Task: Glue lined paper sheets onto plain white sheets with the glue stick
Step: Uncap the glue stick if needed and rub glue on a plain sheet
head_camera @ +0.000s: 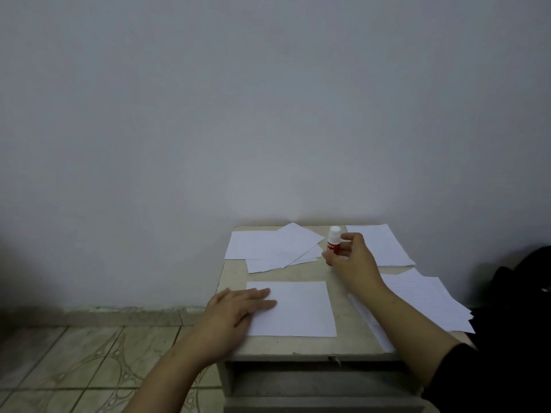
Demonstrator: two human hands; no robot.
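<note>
1. Tabletop [235, 274]: small, pale beige, matte and scuffed, set against a plain grey-white wall [208, 114]; open recess under the front edge.
2. Plain white sheet [301, 308]: smooth, roughly square, flat at front centre of the tabletop.
3. Left hand [238, 305]: palm down, fingers straight and flat, pressing the left edge of the plain white sheet; grip holding nothing.
4. Glue stick [333, 241]: short upright cylinder, white rounded cap, red printed label, standing at the back of the tabletop between the paper piles.
5. Right hand [351, 260]: grip curled round the glue stick, thumb at the lower body, fingertips on the far side.
6. Loose sheets [268, 245]: thin white paper, fanned and overlapping at back left.
7. Neat stack [384, 248]: white, faintly ruled, back right, behind the right hand.
8. Front-right pile [429, 299]: faintly lined sheets, slightly splayed, overhanging the right edge.
9. Floor [74, 362]: glossy cream tiles with a curling pattern.
10. Black sleeve [477, 383]: dark cloth on the right forearm.
</note>
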